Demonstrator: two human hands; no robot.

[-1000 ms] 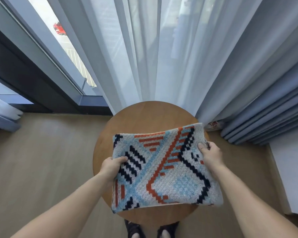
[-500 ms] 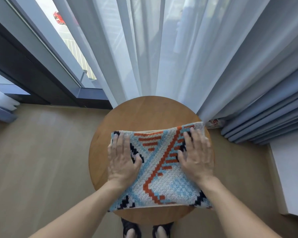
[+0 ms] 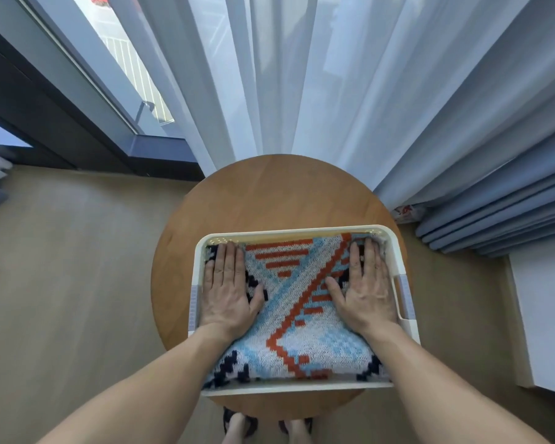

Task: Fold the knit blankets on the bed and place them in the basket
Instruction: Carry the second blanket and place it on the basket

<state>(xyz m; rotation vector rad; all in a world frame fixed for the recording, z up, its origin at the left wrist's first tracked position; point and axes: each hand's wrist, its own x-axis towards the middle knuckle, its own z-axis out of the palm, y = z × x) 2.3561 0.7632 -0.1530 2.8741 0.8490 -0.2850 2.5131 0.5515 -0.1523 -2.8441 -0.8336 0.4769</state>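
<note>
— Pressure first, we think: with the folded knit blanket in pale blue, white, orange and navy already lying inside the white rectangular plastic basket on the round wooden worktop, the step in hand looks like settling it flat; how do we do that well?

— We push straight down with even weight on both sides; we smooth outward toward the basket walls so the fold does not spring up; the near edge of the blanket sits high against the near rim, so we would tuck that down too.

— And our grip on it?

— No grip at all, really; our left hand lies spread and flat, palm down on the blanket's left part, fingers pointing to the far wall; our right hand does the same on the right part, its outer edge just beside the basket's right wall and grey handle; neither hand closes on anything; both only press the knit.

— Other blankets?

— None shows; the bed is not clearly in view.
</note>
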